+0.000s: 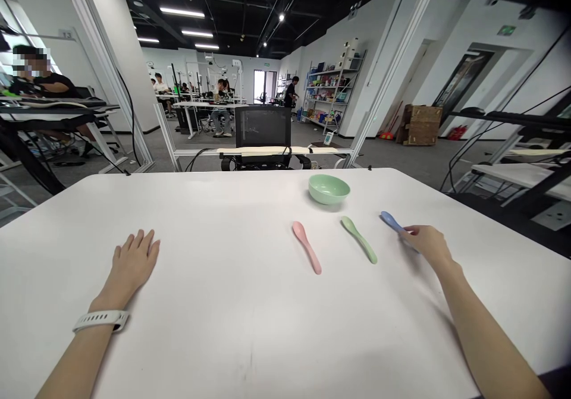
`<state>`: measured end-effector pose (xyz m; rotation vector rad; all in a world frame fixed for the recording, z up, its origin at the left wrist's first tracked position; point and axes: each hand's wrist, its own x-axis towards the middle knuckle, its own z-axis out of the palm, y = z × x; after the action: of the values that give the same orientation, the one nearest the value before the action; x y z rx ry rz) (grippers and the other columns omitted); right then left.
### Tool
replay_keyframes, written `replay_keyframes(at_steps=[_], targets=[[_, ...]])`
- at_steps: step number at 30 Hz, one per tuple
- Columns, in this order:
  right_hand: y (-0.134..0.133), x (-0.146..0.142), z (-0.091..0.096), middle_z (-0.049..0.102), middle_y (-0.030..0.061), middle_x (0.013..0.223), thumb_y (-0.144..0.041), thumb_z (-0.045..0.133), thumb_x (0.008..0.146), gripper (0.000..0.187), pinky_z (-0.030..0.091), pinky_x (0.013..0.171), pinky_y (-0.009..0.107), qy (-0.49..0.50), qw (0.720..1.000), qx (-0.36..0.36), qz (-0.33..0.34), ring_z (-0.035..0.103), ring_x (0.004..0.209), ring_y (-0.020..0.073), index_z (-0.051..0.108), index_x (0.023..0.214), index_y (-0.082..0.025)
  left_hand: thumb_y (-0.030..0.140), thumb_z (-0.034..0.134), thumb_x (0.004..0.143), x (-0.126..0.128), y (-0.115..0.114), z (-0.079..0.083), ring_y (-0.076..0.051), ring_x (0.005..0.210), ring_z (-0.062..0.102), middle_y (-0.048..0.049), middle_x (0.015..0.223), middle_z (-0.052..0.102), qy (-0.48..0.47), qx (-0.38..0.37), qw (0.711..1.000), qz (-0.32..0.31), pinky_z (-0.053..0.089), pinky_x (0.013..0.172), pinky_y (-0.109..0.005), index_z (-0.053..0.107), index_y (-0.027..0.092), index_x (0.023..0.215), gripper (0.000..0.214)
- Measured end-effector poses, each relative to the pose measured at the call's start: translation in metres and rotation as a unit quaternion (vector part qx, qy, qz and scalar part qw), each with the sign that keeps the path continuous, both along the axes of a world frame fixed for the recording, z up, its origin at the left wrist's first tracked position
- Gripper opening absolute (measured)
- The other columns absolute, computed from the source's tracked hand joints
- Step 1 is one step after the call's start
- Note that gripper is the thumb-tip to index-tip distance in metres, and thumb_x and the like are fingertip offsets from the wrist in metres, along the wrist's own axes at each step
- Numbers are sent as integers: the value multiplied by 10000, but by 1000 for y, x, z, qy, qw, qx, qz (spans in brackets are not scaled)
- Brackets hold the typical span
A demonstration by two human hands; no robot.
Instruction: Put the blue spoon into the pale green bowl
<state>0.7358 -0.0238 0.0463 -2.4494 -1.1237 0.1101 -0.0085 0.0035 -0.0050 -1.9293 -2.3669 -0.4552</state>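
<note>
My left hand [132, 262] lies flat on the white table [232, 304], palm down, fingers stretched out, holding nothing; a white band is on its wrist. My right hand [426, 242] rests over the handle of a blue spoon [391, 220], fingers curled on it; the spoon's bowl sticks out to the upper left and lies on the table. A green spoon [359, 239] lies just left of it, and a pink spoon [307, 247] further left. A pale green bowl [329, 188] stands behind the spoons, looking empty.
A dark monitor [263, 126] on a cart stands past the table's far edge. Metal frame posts rise at both far corners. Other desks with seated people stand at the left and back, shelves [330, 93] at the back right.
</note>
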Motion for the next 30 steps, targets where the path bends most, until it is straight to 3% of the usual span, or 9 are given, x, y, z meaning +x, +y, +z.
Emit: replay_keyframes(at_steps=[7, 11, 14, 17, 20, 26, 30], targets=[[0, -3, -1, 714, 256, 1144, -275, 609, 948, 353, 450, 859, 414, -36, 999, 24, 1, 650, 993, 322, 827, 1161, -97, 445, 247, 1083, 2, 0, 2, -408, 1667, 411, -230, 1759, 496, -4, -4, 1000, 13, 339, 1345, -697, 557, 135, 1632, 703], [3, -21, 8, 730, 214, 1099, -349, 576, 1006, 315, 452, 881, 395, -11, 998, 38, 40, 656, 967, 298, 763, 1134, -132, 457, 208, 1077, 5, -2, 5, -407, 1680, 386, -222, 1772, 480, -2, -11, 1000, 17, 315, 1365, -664, 547, 104, 1646, 750], [6, -45, 12, 751, 148, 966, -487, 589, 1021, 314, 478, 854, 383, 51, 995, -13, 80, 688, 901, 284, 702, 996, -195, 459, 215, 1071, 6, -3, 6, -404, 1681, 385, -217, 1774, 479, 1, -16, 1000, 18, 316, 1366, -653, 548, 104, 1649, 755], [6, -67, 9, 757, 108, 888, -657, 618, 992, 438, 504, 820, 394, 75, 984, -99, 131, 705, 857, 292, 642, 884, -233, 443, 240, 1069, 7, -3, 7, -404, 1675, 397, -231, 1769, 480, 2, -13, 1000, 16, 330, 1360, -649, 549, 98, 1645, 740], [3, -88, 7, 756, 115, 879, -614, 607, 1018, 415, 491, 758, 381, 49, 973, -138, 181, 692, 809, 281, 582, 824, -248, 412, 274, 1062, 7, -3, 8, -413, 1664, 413, -246, 1757, 489, 4, -9, 1000, 16, 348, 1348, -663, 553, 92, 1639, 717], [-12, -160, 20, 770, 131, 939, -353, 397, 1117, 198, 488, 764, 331, 73, 975, -49, 204, 705, 826, 249, 515, 995, -252, 411, 263, 1061, 8, -5, 9, -433, 1649, 430, -250, 1742, 506, 10, -3, 1000, 10, 378, 1317, -697, 567, 88, 1629, 721], [-23, -214, 25, 795, 135, 972, -522, 503, 1086, 287, 477, 714, 315, 122, 958, -31, 257, 717, 826, 248, 535, 1015, -245, 443, 219, 1066, 6, -3, 7, -427, 1665, 405, -249, 1759, 486, 7, -11, 1000, 10, 343, 1342, -662, 551, 70, 1642, 762]])
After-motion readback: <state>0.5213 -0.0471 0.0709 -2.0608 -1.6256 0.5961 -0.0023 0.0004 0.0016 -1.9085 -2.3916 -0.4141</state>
